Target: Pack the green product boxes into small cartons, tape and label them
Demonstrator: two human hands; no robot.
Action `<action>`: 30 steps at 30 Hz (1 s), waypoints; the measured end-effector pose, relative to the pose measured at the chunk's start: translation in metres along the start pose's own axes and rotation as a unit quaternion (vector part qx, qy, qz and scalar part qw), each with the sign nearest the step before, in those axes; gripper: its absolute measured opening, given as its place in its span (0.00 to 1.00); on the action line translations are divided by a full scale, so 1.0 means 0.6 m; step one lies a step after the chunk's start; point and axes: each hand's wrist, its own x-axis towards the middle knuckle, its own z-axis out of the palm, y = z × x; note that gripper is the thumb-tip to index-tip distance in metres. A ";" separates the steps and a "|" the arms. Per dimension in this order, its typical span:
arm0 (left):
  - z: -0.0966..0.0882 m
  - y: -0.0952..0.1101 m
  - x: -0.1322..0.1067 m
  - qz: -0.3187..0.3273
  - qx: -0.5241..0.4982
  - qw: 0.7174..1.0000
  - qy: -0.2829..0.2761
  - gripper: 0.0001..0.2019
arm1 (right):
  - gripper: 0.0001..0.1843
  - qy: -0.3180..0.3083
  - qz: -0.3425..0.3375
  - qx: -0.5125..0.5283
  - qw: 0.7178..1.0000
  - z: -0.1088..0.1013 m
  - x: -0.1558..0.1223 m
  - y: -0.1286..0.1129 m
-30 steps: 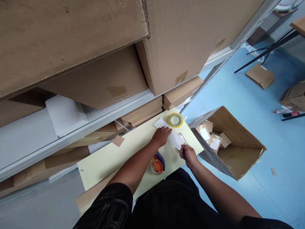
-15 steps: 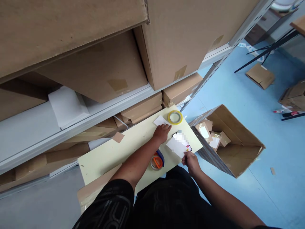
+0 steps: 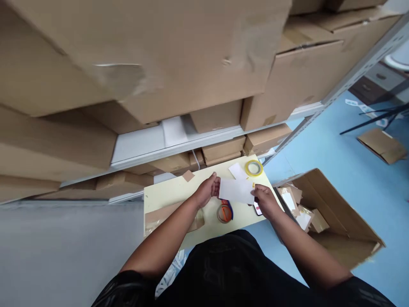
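At far left, a flattened cardboard piece lies on the pale counter, near the person's side, with a small brown scrap at the far edge. Bare counter lies between the two. A shelf of cartons runs along that far edge and limits room there.

Next comes the left hand, loosely spread: thumb raised, fingers bent, fingertips at the left end of a white paper. Whether they touch it, I cannot tell. The paper is between the two hands, its long axis running from one to the other, dipping slightly rightward. Both hands are equally close.

Just below it, toward the person, is an orange and blue tape dispenser; just beyond it, another white sheet and a yellow tape roll.

The right hand pinches the paper's right end. A partly hidden phone lies just beneath that hand. Past the counter's right edge stands an open carton holding small packets.
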 end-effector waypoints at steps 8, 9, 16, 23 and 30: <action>-0.084 0.005 -0.248 0.168 -0.086 0.965 0.180 0.19 | 0.21 -0.135 -0.050 0.005 0.990 0.212 -0.092 0.001; -0.093 0.000 -0.272 0.178 -0.100 0.959 0.198 0.19 | 0.24 -0.151 -0.057 0.003 0.987 0.244 -0.111 0.010; -0.131 -0.045 -0.422 0.220 -0.107 0.950 0.194 0.16 | 0.17 -0.161 -0.066 -0.015 0.985 0.438 -0.210 0.071; -0.179 -0.054 -0.508 0.259 -0.134 0.936 0.196 0.12 | 0.15 -0.128 -0.020 -0.002 0.992 0.488 -0.262 0.062; -0.186 -0.053 -0.531 0.250 -0.128 0.943 0.178 0.09 | 0.13 -0.159 -0.029 -0.008 0.987 0.491 -0.283 0.071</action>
